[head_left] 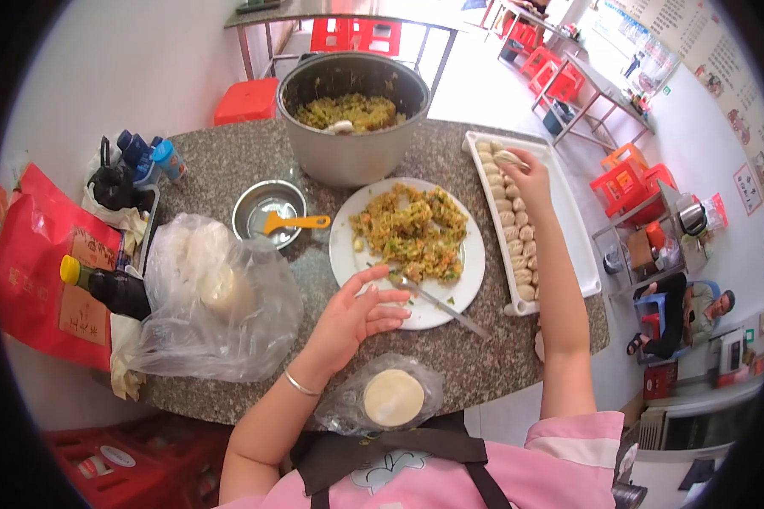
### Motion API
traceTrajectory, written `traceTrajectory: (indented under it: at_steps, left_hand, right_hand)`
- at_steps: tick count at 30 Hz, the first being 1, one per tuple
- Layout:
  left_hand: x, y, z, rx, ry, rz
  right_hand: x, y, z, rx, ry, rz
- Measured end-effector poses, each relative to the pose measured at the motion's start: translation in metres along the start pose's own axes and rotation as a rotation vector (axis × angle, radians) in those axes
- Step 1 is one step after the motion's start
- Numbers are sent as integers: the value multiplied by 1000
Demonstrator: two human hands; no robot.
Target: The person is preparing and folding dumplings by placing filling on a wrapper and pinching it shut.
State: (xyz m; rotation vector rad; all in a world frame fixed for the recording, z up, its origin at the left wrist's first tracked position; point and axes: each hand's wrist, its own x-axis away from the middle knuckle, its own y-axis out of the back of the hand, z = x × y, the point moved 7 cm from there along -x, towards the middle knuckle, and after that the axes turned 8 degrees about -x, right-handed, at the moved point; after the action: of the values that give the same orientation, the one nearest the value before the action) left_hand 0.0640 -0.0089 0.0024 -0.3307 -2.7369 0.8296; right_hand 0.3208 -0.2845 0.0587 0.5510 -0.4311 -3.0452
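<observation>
My right hand (pixel 528 180) reaches over the far end of a white tray (pixel 574 225), its fingers closed on a pale pleated dumpling (pixel 507 159). Rows of similar dumplings (pixel 518 231) fill the tray's left side. My left hand (pixel 361 316), fingers spread and holding nothing, hovers by the near edge of a white plate (pixel 344 246). Chopped yellow-green filling (pixel 412 225) is heaped on that plate, and a metal spoon (pixel 450 314) rests there with its handle over the rim. Close to my body, a round stack of dumpling wrappers (pixel 394 397) sits on clear plastic.
A large metal pot (pixel 348 153) with more filling stands at the back. Left of the plate are a steel bowl (pixel 250 199) with an orange-handled tool (pixel 301 222) and a plastic bag of dough (pixel 221 297). A dark bottle (pixel 115 288) and red bag (pixel 38 254) are far left.
</observation>
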Motion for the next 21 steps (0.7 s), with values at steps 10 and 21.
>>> traceTrajectory:
  at_steps: [10, 21]
  left_hand:
    - [4, 3, -2, -117, -17, -21]
    - [16, -1, -19, -530, -219, -36]
  right_hand:
    - [-40, 57, -107, 179, -420, 18]
    - [68, 10, 38, 269, 126, 73]
